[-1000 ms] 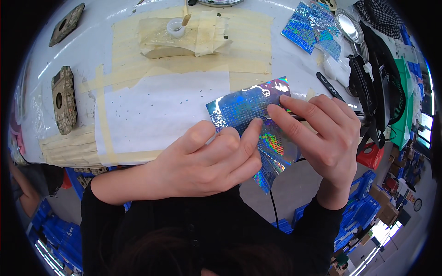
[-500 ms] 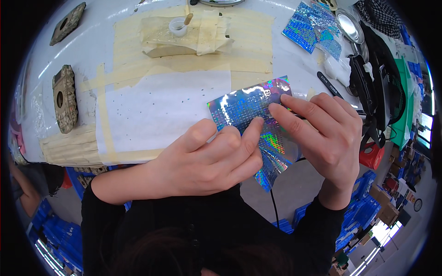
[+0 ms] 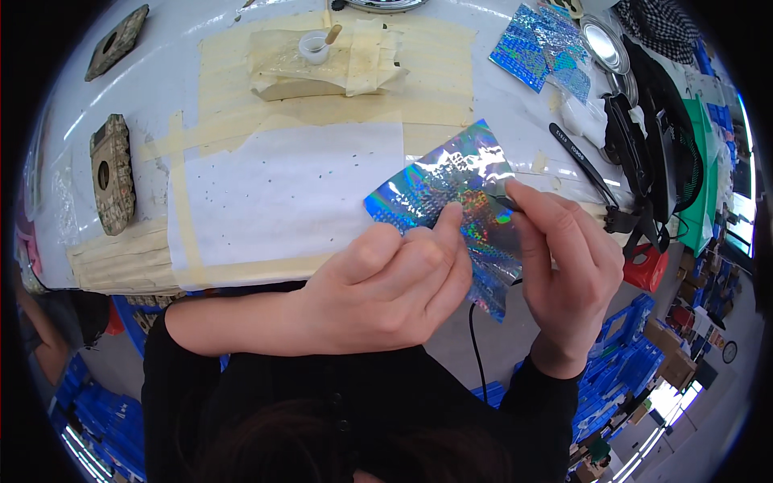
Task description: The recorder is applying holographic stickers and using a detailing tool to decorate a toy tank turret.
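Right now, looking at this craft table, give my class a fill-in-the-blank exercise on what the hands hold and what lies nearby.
1. Both hands grip a shiny ____ sheet of foil.
2. The right hand pinches a thin dark tool with a ____ hanging down from it.
3. The white paper is fixed to the table with strips of beige ____.
4. The small white cup holds a wooden ____.

Missing words: holographic; cord; tape; stick
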The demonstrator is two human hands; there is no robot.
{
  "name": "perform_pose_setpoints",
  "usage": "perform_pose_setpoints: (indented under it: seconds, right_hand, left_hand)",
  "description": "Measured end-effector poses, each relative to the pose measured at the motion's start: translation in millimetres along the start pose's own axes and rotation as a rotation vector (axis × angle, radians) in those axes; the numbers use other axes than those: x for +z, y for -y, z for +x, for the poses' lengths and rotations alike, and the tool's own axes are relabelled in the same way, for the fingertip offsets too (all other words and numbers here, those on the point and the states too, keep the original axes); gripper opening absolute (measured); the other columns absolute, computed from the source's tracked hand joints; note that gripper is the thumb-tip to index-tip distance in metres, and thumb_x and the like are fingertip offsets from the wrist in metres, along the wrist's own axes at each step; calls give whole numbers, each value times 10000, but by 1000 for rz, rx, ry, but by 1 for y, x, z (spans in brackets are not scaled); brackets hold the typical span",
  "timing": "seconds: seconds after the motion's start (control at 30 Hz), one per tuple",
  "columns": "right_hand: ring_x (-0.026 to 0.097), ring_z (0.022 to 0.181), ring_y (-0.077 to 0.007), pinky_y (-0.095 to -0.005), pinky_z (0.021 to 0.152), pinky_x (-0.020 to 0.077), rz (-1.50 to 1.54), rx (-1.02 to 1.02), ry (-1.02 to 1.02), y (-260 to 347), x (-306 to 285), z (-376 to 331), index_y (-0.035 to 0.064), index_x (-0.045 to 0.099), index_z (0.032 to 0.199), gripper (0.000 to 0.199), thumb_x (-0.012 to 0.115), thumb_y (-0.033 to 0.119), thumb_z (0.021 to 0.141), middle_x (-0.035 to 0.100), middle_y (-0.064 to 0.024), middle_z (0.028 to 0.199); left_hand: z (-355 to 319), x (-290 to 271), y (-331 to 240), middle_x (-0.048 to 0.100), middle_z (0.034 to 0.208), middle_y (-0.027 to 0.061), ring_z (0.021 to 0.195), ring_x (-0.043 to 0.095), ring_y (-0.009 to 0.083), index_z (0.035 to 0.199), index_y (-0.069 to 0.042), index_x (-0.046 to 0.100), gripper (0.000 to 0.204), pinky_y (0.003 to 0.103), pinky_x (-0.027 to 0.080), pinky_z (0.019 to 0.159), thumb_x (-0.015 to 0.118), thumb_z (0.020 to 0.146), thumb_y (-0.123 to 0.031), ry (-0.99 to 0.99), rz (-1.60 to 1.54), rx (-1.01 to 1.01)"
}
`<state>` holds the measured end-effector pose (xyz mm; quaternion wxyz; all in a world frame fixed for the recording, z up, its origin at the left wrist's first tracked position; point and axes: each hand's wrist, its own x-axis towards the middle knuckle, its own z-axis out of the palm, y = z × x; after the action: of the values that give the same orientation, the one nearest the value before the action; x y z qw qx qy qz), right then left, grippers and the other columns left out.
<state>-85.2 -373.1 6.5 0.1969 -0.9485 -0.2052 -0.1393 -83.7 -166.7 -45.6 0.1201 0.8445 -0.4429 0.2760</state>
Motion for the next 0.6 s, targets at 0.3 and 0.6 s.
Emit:
perform_pose_setpoints:
  seconds: [0.3,0.6]
  right_hand:
    - [704,739,-236,-320,626,554,-68,44,-75,14,22,-17,29,725,1067,367,697,-47,709,726,-101,959]
    - [709,756,-237,-317,646,555,-99,69,-39,20,21,-13,20,733,1058,319,699,-37,747,725,-102,941]
  left_hand:
    - [0,2,-6,760,1065,50,706,436,119,930,-93,754,192,301,278,718,689,760,-157,-22,13,-36]
    - [-5,5,-3,750,1081,23,758,436,134,907,-161,742,159,311,294,741,703,754,-172,-49,1,-101]
